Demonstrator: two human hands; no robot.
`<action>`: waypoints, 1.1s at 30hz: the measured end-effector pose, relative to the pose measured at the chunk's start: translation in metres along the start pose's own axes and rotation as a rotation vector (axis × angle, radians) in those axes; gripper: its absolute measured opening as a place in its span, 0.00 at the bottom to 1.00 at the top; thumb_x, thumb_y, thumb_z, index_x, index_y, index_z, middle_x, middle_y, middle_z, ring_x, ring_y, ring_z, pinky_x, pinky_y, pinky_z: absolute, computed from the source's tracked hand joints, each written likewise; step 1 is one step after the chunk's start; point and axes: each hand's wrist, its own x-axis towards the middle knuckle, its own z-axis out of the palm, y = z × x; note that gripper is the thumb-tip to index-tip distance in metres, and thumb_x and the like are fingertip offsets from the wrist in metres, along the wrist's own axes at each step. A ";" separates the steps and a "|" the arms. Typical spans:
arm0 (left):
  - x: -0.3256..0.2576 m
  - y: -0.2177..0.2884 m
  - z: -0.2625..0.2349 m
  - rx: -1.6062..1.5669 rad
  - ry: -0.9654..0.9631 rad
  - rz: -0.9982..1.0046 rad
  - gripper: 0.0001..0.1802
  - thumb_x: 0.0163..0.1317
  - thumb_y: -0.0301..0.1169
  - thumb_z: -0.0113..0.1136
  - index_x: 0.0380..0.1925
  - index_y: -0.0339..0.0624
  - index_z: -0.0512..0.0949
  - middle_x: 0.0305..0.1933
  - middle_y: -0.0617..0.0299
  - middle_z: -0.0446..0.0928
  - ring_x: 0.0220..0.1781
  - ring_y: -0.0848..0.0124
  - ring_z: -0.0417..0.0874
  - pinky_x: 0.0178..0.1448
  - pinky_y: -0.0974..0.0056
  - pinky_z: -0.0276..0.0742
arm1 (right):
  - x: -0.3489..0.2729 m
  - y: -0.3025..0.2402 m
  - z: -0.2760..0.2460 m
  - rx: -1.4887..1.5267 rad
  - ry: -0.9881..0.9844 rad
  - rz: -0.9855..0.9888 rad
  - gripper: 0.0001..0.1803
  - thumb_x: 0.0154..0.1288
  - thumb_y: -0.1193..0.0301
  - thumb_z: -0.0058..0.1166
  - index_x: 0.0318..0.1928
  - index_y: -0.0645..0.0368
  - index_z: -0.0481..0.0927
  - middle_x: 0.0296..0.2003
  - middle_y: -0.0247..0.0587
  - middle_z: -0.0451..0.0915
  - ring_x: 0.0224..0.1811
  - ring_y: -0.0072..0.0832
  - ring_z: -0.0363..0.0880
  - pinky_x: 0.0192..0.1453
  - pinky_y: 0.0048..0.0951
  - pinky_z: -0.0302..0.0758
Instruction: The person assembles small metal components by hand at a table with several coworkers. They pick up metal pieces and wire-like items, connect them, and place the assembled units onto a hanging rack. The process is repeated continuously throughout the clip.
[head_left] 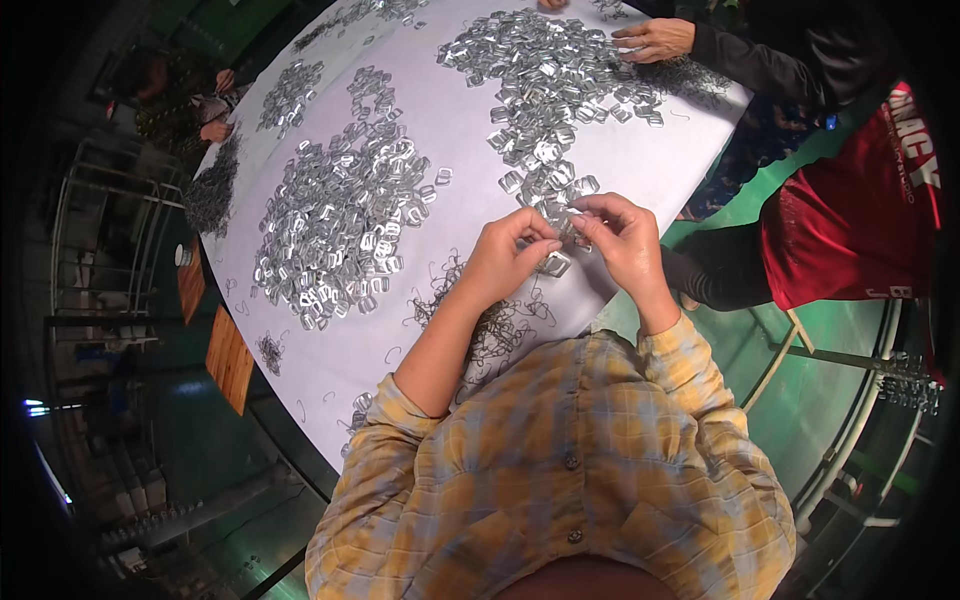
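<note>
Above the near edge of the white-covered table (pixel 450 200), my two hands almost meet. My left hand (pixel 508 258) is closed in a pinch, thumb against forefinger. The fingers of my right hand (pixel 628 245) are also pinched together, just right of it. What either pinch holds is too small to make out. Small shiny silver metal buckles (pixel 555 264) lie under and around the fingertips. Beneath my left wrist spreads a tangle of thin, dark bent wire hooks (pixel 490 335).
A large heap of silver buckles (pixel 335 215) covers the table's left part; another heap (pixel 540 60) runs along the far right. A co-worker's hand (pixel 655 40) reaches into that one. Someone in red (pixel 850 220) is at the right. Wooden stools (pixel 228 360) stand at the left edge.
</note>
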 end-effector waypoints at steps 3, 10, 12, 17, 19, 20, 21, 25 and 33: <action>0.002 0.000 -0.014 0.027 0.037 -0.127 0.05 0.55 0.27 0.64 0.28 0.36 0.79 0.31 0.59 0.82 0.33 0.72 0.81 0.38 0.68 0.74 | 0.003 0.000 -0.005 -0.063 0.041 -0.119 0.08 0.56 0.78 0.60 0.38 0.66 0.82 0.29 0.36 0.78 0.28 0.18 0.76 0.32 0.19 0.73; -0.036 -0.027 0.020 1.262 -0.191 -0.051 0.05 0.45 0.22 0.57 0.24 0.32 0.79 0.27 0.53 0.77 0.31 0.59 0.81 0.36 0.59 0.80 | 0.004 -0.006 -0.021 -0.108 0.096 -0.184 0.10 0.57 0.79 0.58 0.41 0.64 0.82 0.31 0.37 0.79 0.31 0.21 0.77 0.36 0.21 0.73; -0.038 -0.031 0.032 1.266 -0.154 -0.045 0.05 0.43 0.21 0.57 0.22 0.32 0.78 0.27 0.53 0.77 0.31 0.60 0.81 0.35 0.59 0.80 | 0.004 -0.005 -0.024 -0.087 0.107 -0.162 0.12 0.57 0.80 0.58 0.43 0.64 0.81 0.32 0.35 0.79 0.33 0.19 0.76 0.37 0.20 0.73; -0.026 -0.034 0.018 0.943 -0.030 -0.064 0.02 0.45 0.21 0.59 0.21 0.35 0.78 0.27 0.54 0.77 0.29 0.62 0.80 0.31 0.61 0.78 | -0.001 -0.004 -0.028 0.008 0.084 -0.106 0.18 0.56 0.83 0.55 0.50 0.64 0.76 0.36 0.34 0.76 0.37 0.17 0.72 0.40 0.17 0.72; -0.014 -0.012 0.010 0.524 0.082 -0.060 0.02 0.46 0.23 0.61 0.22 0.37 0.77 0.26 0.56 0.77 0.29 0.62 0.79 0.31 0.62 0.77 | -0.003 -0.004 -0.027 0.066 0.061 -0.074 0.19 0.57 0.85 0.55 0.51 0.64 0.75 0.37 0.35 0.76 0.37 0.16 0.72 0.39 0.15 0.72; -0.008 0.006 0.008 0.361 0.099 -0.142 0.04 0.51 0.24 0.63 0.26 0.37 0.76 0.28 0.59 0.76 0.30 0.67 0.77 0.35 0.66 0.74 | -0.004 -0.004 -0.026 0.084 0.055 -0.065 0.19 0.56 0.85 0.55 0.51 0.64 0.75 0.37 0.35 0.76 0.37 0.15 0.72 0.39 0.15 0.72; -0.004 0.020 0.008 0.250 0.129 -0.070 0.04 0.52 0.24 0.62 0.27 0.37 0.76 0.29 0.60 0.75 0.31 0.68 0.77 0.37 0.66 0.73 | -0.005 -0.005 -0.024 0.101 0.043 -0.055 0.19 0.56 0.85 0.55 0.51 0.64 0.75 0.36 0.35 0.76 0.37 0.15 0.72 0.38 0.15 0.73; 0.004 0.048 0.009 -0.012 0.148 0.090 0.04 0.56 0.22 0.61 0.31 0.36 0.76 0.36 0.62 0.73 0.39 0.72 0.74 0.45 0.69 0.70 | -0.009 -0.013 -0.019 0.098 -0.010 -0.062 0.20 0.58 0.85 0.56 0.52 0.66 0.73 0.35 0.35 0.77 0.34 0.14 0.75 0.39 0.14 0.74; 0.009 0.042 0.015 -0.013 0.162 0.064 0.04 0.56 0.23 0.60 0.31 0.37 0.76 0.38 0.61 0.72 0.42 0.70 0.73 0.47 0.68 0.68 | -0.013 -0.015 -0.009 0.010 0.020 -0.175 0.20 0.54 0.84 0.57 0.49 0.62 0.78 0.32 0.37 0.79 0.33 0.16 0.75 0.37 0.18 0.74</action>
